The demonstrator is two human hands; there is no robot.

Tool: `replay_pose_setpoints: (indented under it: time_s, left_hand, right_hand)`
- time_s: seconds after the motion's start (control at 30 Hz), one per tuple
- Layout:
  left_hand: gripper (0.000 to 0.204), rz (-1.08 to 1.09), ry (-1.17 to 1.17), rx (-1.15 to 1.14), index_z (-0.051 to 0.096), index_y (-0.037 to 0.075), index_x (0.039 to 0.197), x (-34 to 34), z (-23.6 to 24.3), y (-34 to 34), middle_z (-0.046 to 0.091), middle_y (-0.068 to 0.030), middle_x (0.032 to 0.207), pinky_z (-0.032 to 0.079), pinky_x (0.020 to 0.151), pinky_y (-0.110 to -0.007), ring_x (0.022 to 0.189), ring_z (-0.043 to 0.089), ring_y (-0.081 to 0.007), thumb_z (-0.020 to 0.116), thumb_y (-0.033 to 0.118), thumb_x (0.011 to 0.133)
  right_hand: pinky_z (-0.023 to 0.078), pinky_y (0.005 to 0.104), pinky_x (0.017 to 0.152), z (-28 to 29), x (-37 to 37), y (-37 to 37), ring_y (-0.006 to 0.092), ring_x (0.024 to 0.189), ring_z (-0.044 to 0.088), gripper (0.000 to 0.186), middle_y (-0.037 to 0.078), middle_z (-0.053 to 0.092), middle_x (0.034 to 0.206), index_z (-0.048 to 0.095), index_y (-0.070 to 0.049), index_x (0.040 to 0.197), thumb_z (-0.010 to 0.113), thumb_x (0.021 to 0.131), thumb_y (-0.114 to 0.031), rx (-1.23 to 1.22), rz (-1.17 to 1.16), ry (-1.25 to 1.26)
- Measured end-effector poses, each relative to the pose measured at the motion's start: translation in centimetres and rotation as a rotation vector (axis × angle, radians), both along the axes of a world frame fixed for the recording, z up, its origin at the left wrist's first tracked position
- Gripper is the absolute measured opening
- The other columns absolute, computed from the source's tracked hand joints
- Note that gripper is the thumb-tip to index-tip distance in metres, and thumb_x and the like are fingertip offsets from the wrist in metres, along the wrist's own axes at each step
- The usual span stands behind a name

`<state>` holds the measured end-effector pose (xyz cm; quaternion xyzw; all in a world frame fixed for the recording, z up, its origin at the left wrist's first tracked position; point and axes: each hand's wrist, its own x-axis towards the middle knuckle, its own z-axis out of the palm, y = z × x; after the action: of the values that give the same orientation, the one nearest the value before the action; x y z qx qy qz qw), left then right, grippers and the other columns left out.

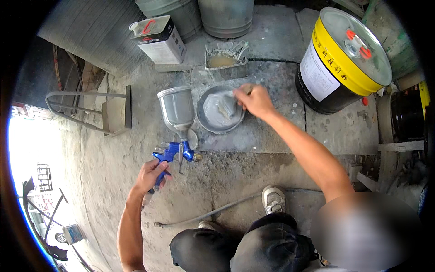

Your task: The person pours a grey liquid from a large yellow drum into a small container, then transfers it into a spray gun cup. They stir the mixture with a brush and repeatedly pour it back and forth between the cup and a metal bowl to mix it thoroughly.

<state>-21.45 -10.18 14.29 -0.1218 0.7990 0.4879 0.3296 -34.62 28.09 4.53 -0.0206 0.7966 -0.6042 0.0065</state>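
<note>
My left hand [153, 176] is closed round the handle of a blue spray gun [173, 150]. On top of the gun stands a grey paint cup [176, 109] with its lid on. To the right lies a round bowl [202, 119] of grey paint [213, 109]. Over its right rim, my right hand [254, 100] grips what looks like a paintbrush [230, 107], whose broad, grey-coated head is down in the bowl. My fingers hide part of its handle. A small round lid or disc [192, 138] shows behind the gun's neck.
Behind the bowl sits a paint-crusted tray [226, 70] with murky liquid. A rectangular metal can [159, 43] and grey buckets [225, 18] stand farther back. A large yellow-and-black drum [337, 63] is at right, a metal frame [115, 111] at left. A hose [217, 210] crosses near my feet.
</note>
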Motion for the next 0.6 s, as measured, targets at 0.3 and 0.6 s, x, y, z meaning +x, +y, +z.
replay_pose_setpoints:
  time_s: [0.3, 0.6]
  left_hand:
    - [0.024, -0.031, 0.360, -0.323, 0.065, -0.002, 0.092, 0.8, -1.4, -2.9, 0.065, -0.0043, 0.073, 0.045, 0.053, -0.027, 0.056, 0.056, -0.0102, 0.065, 0.022, 0.093]
    - [0.027, -0.198, 0.582, -0.644, 0.065, -0.001, 0.107, 0.9, -0.5, -1.9, 0.061, -0.0191, 0.076, 0.046, 0.064, -0.039, 0.067, 0.060, -0.0338, 0.068, 0.019, 0.088]
  right_hand:
    - [0.052, 0.0375, 0.058, 1.0, -0.4, -1.1, 0.0260, 0.058, 0.067, 0.031, 0.013, 0.068, 0.065, 0.067, -0.002, 0.070, 0.069, 0.084, -0.029, 0.073, -0.123, 0.018]
    - [0.051, 0.0375, 0.067, -1.5, 2.6, -1.5, 0.0296, 0.073, 0.067, 0.019, 0.013, 0.070, 0.077, 0.070, -0.007, 0.088, 0.071, 0.082, -0.025, 0.152, -0.052, 0.037]
